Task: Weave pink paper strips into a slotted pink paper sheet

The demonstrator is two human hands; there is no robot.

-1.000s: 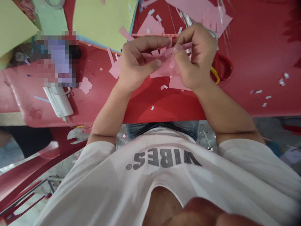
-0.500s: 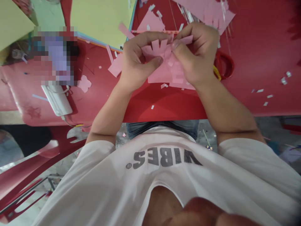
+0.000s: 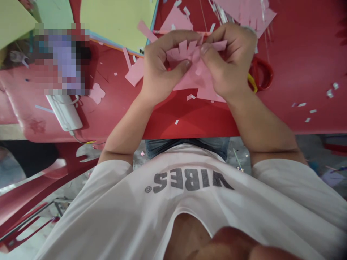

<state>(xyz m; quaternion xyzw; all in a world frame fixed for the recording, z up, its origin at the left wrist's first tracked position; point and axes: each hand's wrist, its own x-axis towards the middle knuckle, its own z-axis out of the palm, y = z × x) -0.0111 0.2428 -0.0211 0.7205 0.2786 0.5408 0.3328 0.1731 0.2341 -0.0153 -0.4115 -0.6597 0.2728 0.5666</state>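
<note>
Between my two hands is a strip of pink paper [image 3: 177, 55] with its upper edge cut into tabs. My left hand [image 3: 165, 68] grips the strip's left part, thumb in front and fingers behind. The thumb and index finger of my right hand [image 3: 226, 59] pinch its right part, and one end sticks out past them. Below the strip lie flat pieces of pink paper [image 3: 211, 94] on the red table. Scissors with red handles [image 3: 262, 74] rest just right of my right wrist, their blades hidden.
Sheets of yellow paper [image 3: 116, 21] lie at the back left, over other coloured sheets. A white power bank [image 3: 65, 113] with a cable sits on the left. A large pink paper sheet [image 3: 249, 12] lies at the back right. Small white scraps [image 3: 302, 104] dot the red table [image 3: 292, 76].
Both hands stay on the pink strip and have shifted slightly to the right. The view has moved a little. The grip looks the same.
</note>
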